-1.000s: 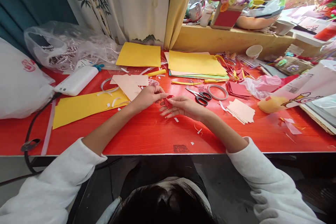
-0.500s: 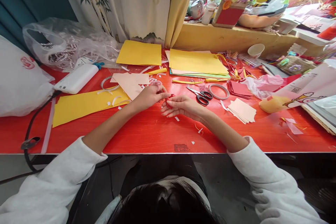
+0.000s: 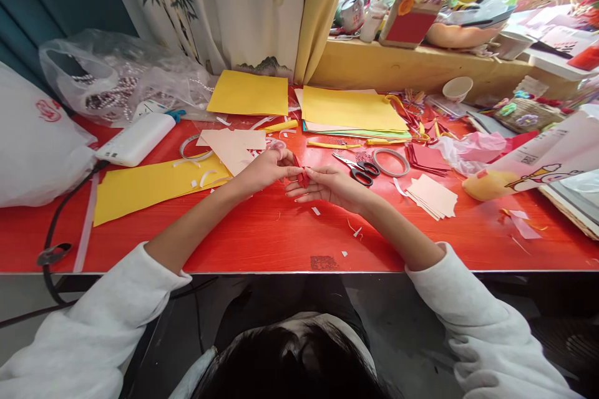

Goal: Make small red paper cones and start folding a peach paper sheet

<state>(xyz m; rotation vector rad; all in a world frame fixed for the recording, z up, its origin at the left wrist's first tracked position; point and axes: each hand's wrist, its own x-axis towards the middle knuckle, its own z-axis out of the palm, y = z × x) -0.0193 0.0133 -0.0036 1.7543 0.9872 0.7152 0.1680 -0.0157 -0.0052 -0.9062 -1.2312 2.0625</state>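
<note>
Between my hands is a small piece of folded red paper (image 3: 304, 178), partly covered by fingers. My left hand (image 3: 266, 169) pinches its left side between thumb and fingertips. A pale pink ring, which looks like a roll of tape (image 3: 279, 148), sits at the back of that hand. My right hand (image 3: 330, 187) pinches the red paper from the right, its lower fingers stretched loosely under it. Just right of my right hand lie scissors with black handles (image 3: 362, 173), blades partly apart. Beside them rests a roll of tape (image 3: 391, 163).
Yellow sheets (image 3: 140, 190) lie at the left with white scraps, and a stack of coloured paper (image 3: 353, 111) is at the back. Pale pink cards (image 3: 431, 196) and red cards (image 3: 427, 159) lie at the right. A white power strip (image 3: 136, 139) and plastic bags stand at the left.
The red paper shows more between my hands now, and its upper end points up. My right thumb and fingertips have closed in on it. The rest stays as it was.
</note>
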